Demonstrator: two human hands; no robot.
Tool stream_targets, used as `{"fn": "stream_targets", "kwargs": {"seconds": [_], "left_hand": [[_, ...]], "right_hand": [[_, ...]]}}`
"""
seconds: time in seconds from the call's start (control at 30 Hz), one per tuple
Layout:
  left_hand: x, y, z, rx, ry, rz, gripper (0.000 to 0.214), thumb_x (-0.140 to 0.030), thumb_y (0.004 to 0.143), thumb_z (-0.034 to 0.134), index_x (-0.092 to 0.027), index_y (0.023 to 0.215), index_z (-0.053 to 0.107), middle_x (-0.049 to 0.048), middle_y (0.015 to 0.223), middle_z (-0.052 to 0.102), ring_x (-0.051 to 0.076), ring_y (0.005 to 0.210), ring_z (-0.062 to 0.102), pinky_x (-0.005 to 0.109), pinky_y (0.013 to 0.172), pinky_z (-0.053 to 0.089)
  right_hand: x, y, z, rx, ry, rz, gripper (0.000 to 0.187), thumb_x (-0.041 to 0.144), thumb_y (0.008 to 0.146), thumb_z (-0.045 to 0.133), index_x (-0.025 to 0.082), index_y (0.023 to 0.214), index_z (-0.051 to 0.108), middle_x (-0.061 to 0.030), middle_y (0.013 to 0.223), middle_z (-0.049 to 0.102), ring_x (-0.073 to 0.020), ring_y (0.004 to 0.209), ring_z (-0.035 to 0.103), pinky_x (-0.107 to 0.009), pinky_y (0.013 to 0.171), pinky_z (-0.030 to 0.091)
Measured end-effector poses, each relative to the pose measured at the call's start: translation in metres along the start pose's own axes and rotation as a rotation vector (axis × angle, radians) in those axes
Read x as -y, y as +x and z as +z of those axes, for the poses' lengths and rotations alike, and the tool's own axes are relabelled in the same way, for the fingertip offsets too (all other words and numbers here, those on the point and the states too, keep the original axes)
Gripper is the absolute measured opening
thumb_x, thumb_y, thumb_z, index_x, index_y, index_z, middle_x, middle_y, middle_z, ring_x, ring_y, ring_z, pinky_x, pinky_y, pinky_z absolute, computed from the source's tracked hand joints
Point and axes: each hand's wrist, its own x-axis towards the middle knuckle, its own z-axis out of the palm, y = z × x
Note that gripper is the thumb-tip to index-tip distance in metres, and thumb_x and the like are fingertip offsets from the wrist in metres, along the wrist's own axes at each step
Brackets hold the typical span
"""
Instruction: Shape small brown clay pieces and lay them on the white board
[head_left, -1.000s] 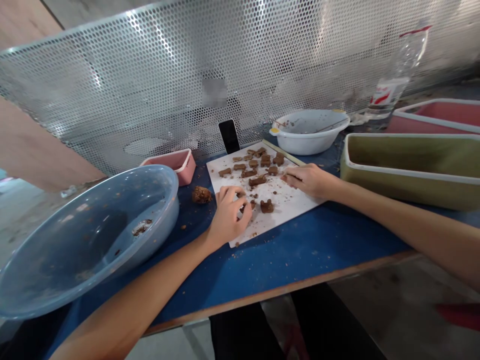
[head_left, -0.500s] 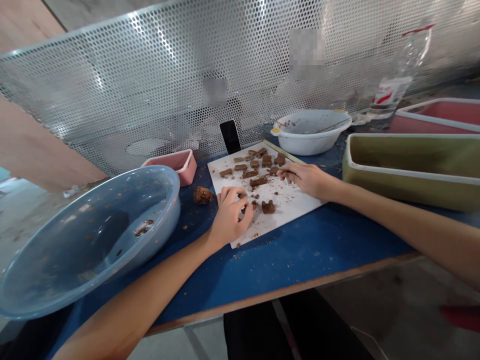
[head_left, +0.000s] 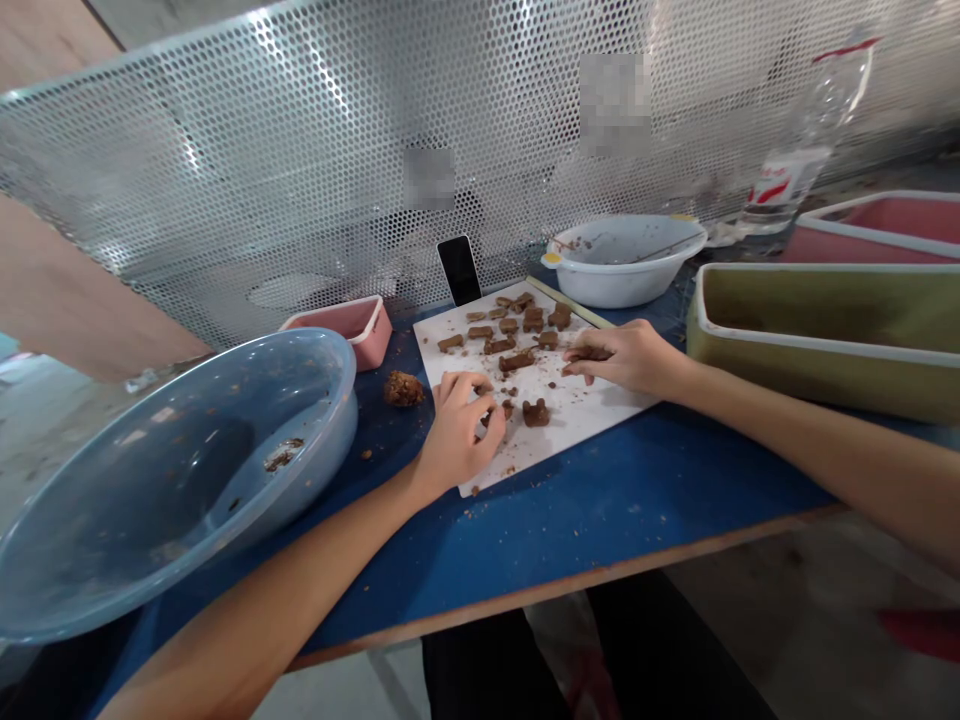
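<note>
Right hand (head_left: 628, 357) drawn back from small brown moulded block (head_left: 547, 340), apparently placed on white rectangular board (head_left: 589, 410), mid-frame. Fingers (head_left: 598, 340) curled, left hand (head_left: 459, 425) likewise; grip cannot be told.

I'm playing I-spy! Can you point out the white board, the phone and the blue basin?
White board (head_left: 589, 400): head view, a bare patch on top.
Phone (head_left: 459, 270): head view, on its dark front.
Blue basin (head_left: 142, 490): head view, on its inside wall.

Two hands (head_left: 461, 430), two basins (head_left: 619, 288), three rectangular tubs (head_left: 817, 365), one bottle (head_left: 787, 170), one smartphone (head_left: 459, 270), one board (head_left: 592, 405), over ten moulded brown pieces (head_left: 535, 413).
</note>
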Motion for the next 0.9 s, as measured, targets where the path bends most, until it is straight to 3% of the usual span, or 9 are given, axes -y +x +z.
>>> {"fn": "stream_targets", "kwargs": {"seconds": [0.13, 0.23, 0.33, 0.57, 0.77, 0.9], "left_hand": [[0.001, 0.000, 0.000, -0.003, -0.003, 0.009, 0.029, -0.027, 0.111, 0.054, -0.021, 0.086, 0.069, 0.0122, 0.120, 0.066, 0.031, 0.119, 0.054, 0.053, 0.102, 0.045], [0.000, 0.000, 0.000, -0.002, 0.005, 0.001, 0.030, -0.027, 0.111, 0.054, -0.021, 0.086, 0.069, 0.0122, 0.120, 0.066, 0.031, 0.119, 0.054, 0.053, 0.102, 0.046], [0.000, 0.000, -0.001, 0.007, 0.011, -0.010, 0.029, -0.027, 0.110, 0.056, -0.021, 0.086, 0.070, 0.0120, 0.121, 0.067, 0.032, 0.119, 0.055, 0.054, 0.103, 0.046], [0.000, 0.000, 0.000, 0.010, 0.010, -0.014, 0.028, -0.025, 0.109, 0.057, -0.021, 0.086, 0.070, 0.0118, 0.121, 0.067, 0.031, 0.119, 0.055, 0.054, 0.104, 0.046], [-0.001, 0.000, -0.001, 0.004, 0.009, -0.004, 0.030, -0.026, 0.110, 0.055, -0.021, 0.085, 0.069, 0.0126, 0.120, 0.067, 0.032, 0.120, 0.055, 0.054, 0.104, 0.045], [-0.001, 0.000, -0.001, 0.003, 0.006, 0.000, 0.029, -0.025, 0.110, 0.055, -0.020, 0.085, 0.069, 0.0124, 0.120, 0.067, 0.031, 0.119, 0.055, 0.054, 0.103, 0.046]], "right_hand": [[0.003, -0.002, 0.000, -0.070, 0.012, -0.011, 0.034, 0.057, 0.092, 0.083, 0.024, 0.087, 0.075, -0.0012, 0.080, 0.083, -0.0189, 0.070, 0.077, -0.029, 0.069, 0.056], [0.006, -0.002, -0.001, -0.091, -0.011, -0.059, 0.032, 0.055, 0.093, 0.082, 0.024, 0.086, 0.075, -0.0011, 0.077, 0.082, -0.0175, 0.066, 0.075, -0.028, 0.067, 0.057], [0.007, -0.001, -0.001, -0.076, -0.010, -0.094, 0.024, 0.045, 0.104, 0.070, 0.024, 0.097, 0.080, 0.0000, 0.075, 0.082, -0.0153, 0.061, 0.074, -0.027, 0.066, 0.059], [-0.003, 0.002, 0.004, -0.046, 0.104, -0.152, 0.035, 0.036, 0.114, 0.050, 0.019, 0.122, 0.079, -0.0061, 0.095, 0.086, -0.0162, 0.073, 0.080, -0.027, 0.073, 0.068], [0.004, -0.002, 0.001, -0.048, 0.046, -0.136, 0.020, 0.039, 0.107, 0.067, 0.022, 0.107, 0.079, -0.0020, 0.088, 0.086, -0.0161, 0.072, 0.082, -0.025, 0.074, 0.064], [0.009, -0.004, -0.002, -0.111, -0.014, -0.156, 0.024, 0.047, 0.099, 0.079, 0.024, 0.094, 0.076, -0.0016, 0.082, 0.085, -0.0175, 0.069, 0.079, -0.026, 0.071, 0.062]]}}
